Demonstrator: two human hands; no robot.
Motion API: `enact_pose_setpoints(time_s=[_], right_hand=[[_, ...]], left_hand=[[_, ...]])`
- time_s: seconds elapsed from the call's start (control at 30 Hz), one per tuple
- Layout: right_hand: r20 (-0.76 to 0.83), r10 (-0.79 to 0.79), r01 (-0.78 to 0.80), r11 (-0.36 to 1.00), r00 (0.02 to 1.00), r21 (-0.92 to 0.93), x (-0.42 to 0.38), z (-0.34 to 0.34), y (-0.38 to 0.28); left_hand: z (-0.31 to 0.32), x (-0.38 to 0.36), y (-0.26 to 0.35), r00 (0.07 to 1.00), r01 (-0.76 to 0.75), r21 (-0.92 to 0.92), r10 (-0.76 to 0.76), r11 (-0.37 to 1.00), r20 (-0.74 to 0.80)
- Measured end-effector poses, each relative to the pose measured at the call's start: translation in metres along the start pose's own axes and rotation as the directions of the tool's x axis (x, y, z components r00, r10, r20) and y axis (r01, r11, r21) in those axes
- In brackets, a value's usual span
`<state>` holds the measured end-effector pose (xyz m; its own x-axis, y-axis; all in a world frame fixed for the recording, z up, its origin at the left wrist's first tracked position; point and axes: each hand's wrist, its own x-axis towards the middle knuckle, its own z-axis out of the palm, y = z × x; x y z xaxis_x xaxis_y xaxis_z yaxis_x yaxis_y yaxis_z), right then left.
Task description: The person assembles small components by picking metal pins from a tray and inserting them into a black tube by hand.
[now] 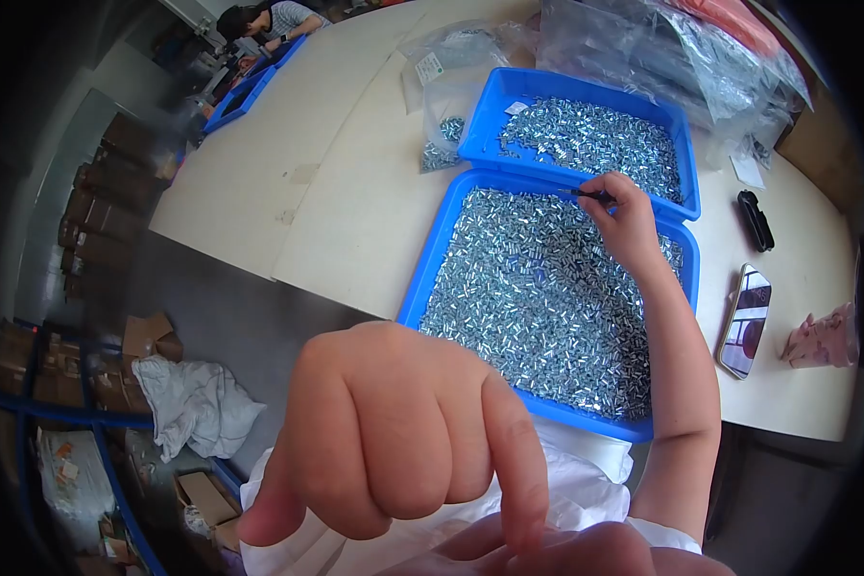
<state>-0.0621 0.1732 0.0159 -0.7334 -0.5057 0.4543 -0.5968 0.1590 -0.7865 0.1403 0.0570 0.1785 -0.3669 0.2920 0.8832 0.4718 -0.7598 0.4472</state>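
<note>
Head view: R hand (630, 226) grips dark tweezers (600, 197) by near blue tray's (434, 252) far rim, L hand (403, 422) curled closed nr cam, contents can't tell, w/ loose metal pcs (518, 298) in that & far blue tray (483, 110), amt done vs left unclear.

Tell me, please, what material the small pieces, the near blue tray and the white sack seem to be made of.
Small pieces: probably metal, smooth and shiny; silvery with bright glints.
Near blue tray: likely moulded plastic, slightly glossy; even colour, rounded rim.
White sack: woven plastic or cloth, matte; its creases leave this open.
</note>
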Motion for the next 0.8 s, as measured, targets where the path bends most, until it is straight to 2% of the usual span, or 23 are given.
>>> enact_pose_setpoints(time_s=[0.47,0.53,0.57,0.6,0.63,0.67,0.7,0.77,0.8], right_hand=[[-0.003,-0.001,0.001,1.0,1.0,0.004,0.0,0.0,0.002],[0.001,0.011,-0.011,1.0,1.0,-0.004,0.001,0.0,0.001],[0.004,0.023,-0.023,1.0,1.0,-0.012,0.0,-0.001,0.001],[0.004,0.011,-0.011,1.0,1.0,-0.025,0.001,-0.001,0.002],[-0.007,0.012,-0.013,1.0,1.0,-0.028,0.0,-0.001,0.003],[-0.019,0.008,-0.009,0.999,1.0,-0.031,0.001,-0.002,0.005],[-0.021,0.04,-0.04,0.999,0.999,0.001,0.001,-0.001,0.009],[-0.034,0.041,-0.041,0.999,0.999,-0.017,0.002,-0.003,0.011],[-0.029,0.057,-0.058,0.998,0.998,-0.016,0.002,-0.004,0.012]], left_hand=[[-0.004,0.002,0.0,0.999,0.022,-0.032,-0.021,0.999,0.03],[-0.009,0.002,0.001,1.0,0.017,-0.059,-0.017,0.998,0.0],[-0.01,0.003,-0.003,0.992,-0.047,-0.048,0.041,0.998,-0.119],[-0.019,0.006,-0.001,0.976,-0.021,-0.059,0.008,0.998,-0.217],[-0.024,0.003,-0.001,0.914,0.047,0.002,-0.042,0.999,-0.402],[-0.055,0.0,-0.007,0.933,0.1,-0.049,-0.111,0.994,-0.343],[-0.083,-0.005,-0.012,0.861,0.21,-0.068,-0.217,0.975,-0.46],[-0.124,-0.021,-0.039,0.64,0.33,-0.176,-0.357,0.927,-0.681],[-0.14,-0.035,-0.051,0.543,0.407,-0.206,-0.417,0.89,-0.729]])
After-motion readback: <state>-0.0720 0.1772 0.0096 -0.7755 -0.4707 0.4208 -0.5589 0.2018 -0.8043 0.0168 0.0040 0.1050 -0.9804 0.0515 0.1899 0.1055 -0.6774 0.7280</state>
